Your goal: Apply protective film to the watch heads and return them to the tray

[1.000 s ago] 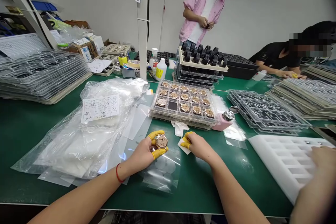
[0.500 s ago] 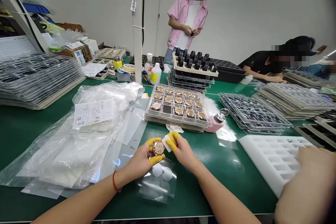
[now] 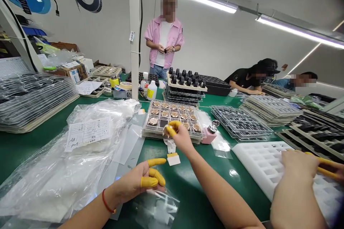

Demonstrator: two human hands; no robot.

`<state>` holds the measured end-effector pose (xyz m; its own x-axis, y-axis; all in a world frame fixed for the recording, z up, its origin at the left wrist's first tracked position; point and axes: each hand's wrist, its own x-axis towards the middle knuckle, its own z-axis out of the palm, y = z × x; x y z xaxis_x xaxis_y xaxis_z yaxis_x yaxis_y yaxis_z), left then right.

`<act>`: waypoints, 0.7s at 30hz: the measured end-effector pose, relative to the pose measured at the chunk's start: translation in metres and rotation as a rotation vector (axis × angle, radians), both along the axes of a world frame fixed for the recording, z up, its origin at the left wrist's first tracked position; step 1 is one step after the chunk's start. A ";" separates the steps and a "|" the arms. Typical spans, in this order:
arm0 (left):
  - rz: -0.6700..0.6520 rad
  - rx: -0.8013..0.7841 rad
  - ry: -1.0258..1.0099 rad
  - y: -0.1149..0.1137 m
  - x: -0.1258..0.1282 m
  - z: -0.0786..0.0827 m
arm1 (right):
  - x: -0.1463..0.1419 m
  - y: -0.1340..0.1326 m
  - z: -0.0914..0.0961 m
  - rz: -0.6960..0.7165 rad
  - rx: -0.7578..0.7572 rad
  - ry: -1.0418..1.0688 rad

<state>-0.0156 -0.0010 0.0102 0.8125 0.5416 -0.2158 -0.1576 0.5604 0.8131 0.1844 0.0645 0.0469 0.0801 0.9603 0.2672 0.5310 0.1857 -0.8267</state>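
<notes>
My right hand [image 3: 181, 139], with yellow finger cots, pinches a gold-coloured watch case [image 3: 168, 131] at the front of a clear tray [image 3: 146, 133]. Several similar watch cases [image 3: 174, 114] sit in the tray's pockets, and a bare dark pocket shows just left of my fingers. My left hand [image 3: 146, 179], also in yellow finger cots, has its fingers apart and holds nothing that I can see. Beneath its fingertips lies a clear plastic bag [image 3: 161, 207]; whether they touch it is unclear. A small white pad [image 3: 173, 160] rests on the green table between my hands.
A pink bottle [image 3: 209, 135] stands right of the tray. Large plastic wrapping [image 3: 88, 164] covers the left side. A co-worker's arm [image 3: 298, 182] reaches over a white foam tray [image 3: 252, 154] at right. Black watches [image 3: 185, 78] stand behind. A person in pink [image 3: 164, 43] stands opposite.
The watch case has passed from my left hand to my right, which moved forward to the tray. My right hand let go of the white pad. My left hand opened and sits lower.
</notes>
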 end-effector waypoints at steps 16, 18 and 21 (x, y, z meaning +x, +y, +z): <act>0.248 0.424 0.311 0.002 0.015 -0.018 | 0.049 0.051 0.009 -0.248 -0.061 -0.686; 0.251 0.397 0.309 0.002 0.015 -0.015 | 0.046 0.045 0.008 -0.255 -0.051 -0.646; 0.307 0.386 0.306 0.002 0.016 -0.011 | 0.026 0.016 0.002 -0.187 0.012 -0.310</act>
